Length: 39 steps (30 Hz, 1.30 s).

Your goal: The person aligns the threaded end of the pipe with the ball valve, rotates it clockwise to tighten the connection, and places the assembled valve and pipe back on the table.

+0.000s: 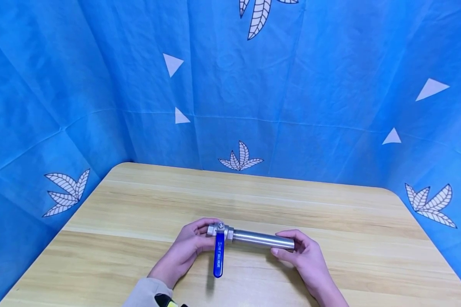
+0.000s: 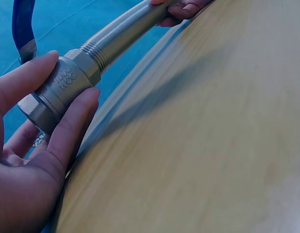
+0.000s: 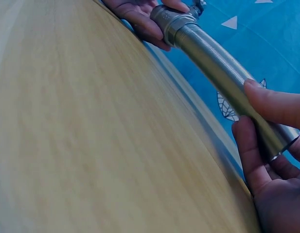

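A steel ball valve with a blue lever handle is joined to a shiny metal pipe. Some thread shows at the joint in the left wrist view. My left hand grips the valve body between thumb and fingers, and the lever points toward me in the head view. Around the pipe's free end, my right hand pinches with thumb and fingers. In the right wrist view the pipe's open end sticks out past the right thumb. Both parts are held above the table, casting a shadow on it.
The wooden table has rounded far corners. Behind it and at both sides hangs a blue cloth with white leaves and triangles. A pale sleeve with a dark and yellow band covers the left forearm.
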Motion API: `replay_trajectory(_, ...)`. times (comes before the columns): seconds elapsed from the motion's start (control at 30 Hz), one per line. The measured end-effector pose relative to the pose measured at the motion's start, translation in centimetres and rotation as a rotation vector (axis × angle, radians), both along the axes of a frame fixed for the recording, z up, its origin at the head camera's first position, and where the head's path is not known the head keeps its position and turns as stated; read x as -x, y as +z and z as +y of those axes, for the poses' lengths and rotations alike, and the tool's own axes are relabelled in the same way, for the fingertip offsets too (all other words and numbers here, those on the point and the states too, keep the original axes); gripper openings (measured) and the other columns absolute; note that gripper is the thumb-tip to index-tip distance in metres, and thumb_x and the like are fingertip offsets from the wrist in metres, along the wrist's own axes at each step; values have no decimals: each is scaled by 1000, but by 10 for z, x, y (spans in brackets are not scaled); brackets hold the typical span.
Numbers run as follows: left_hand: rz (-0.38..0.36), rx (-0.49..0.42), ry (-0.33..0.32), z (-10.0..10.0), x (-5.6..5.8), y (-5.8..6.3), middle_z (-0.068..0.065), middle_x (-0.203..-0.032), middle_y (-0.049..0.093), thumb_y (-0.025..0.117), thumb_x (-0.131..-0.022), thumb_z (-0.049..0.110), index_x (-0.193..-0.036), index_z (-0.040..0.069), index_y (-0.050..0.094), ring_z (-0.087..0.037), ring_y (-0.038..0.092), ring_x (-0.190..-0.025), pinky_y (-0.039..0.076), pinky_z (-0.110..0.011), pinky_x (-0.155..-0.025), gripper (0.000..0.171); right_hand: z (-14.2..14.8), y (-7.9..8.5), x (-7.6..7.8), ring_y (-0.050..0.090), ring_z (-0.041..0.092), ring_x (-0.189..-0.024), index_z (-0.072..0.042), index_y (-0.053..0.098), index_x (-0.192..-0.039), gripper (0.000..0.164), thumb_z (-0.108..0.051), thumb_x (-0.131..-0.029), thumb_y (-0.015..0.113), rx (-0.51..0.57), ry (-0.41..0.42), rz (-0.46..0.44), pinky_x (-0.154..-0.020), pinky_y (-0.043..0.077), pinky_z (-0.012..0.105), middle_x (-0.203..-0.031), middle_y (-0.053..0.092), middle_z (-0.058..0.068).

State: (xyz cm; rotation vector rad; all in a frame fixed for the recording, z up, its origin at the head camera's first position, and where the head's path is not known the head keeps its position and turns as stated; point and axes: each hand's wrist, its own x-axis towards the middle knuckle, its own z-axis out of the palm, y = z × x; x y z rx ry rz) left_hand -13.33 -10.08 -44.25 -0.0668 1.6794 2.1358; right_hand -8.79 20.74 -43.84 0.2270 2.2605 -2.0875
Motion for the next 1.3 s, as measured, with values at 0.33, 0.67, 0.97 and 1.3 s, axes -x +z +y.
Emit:
replay_trajectory(0.33, 22, 20, 1, -1, -1, -1, -10, -133, 71, 79, -86, 2, -147, 4, 61, -21, 72, -109, 62, -36, -93, 63, 1, -3, 0, 71, 14, -88, -1, 74, -121, 41, -7, -84, 89, -5, -2, -7, -77, 64, 27, -100, 77, 3)
replay_trajectory(0.67, 35, 0, -29, -4, -1, -2, -8, -133, 70, 78, -85, 0, -147, 1, 61, -20, 68, -113, 62, -33, -93, 64, 0, -1, 1, 71, 15, -87, -1, 74, -121, 40, -8, -85, 89, 3, -6, -26, -77, 65, 29, -101, 77, 5)
replay_trajectory(0.97, 25, 7, -26, -2, -1, -3, -10, -133, 69, 79, -86, 0, -147, 1, 61, -20, 69, -112, 63, -34, -93, 64, 0, -3, 1, 73, 16, -83, 5, 72, -122, 35, -5, -91, 83, 36, 9, -10, -79, 67, 31, -98, 76, 7)
replay_trajectory(1.3, 28, -7, -34, -3, -1, -1, -10, -136, 70, 77, -89, 1, -153, -1, 54, -19, 72, -111, 64, -33, -93, 68, 0, -2, 0, 78, 19, -86, 6, 70, -126, 36, -8, -94, 80, 58, 16, -6, -83, 68, 32, -102, 78, 7)
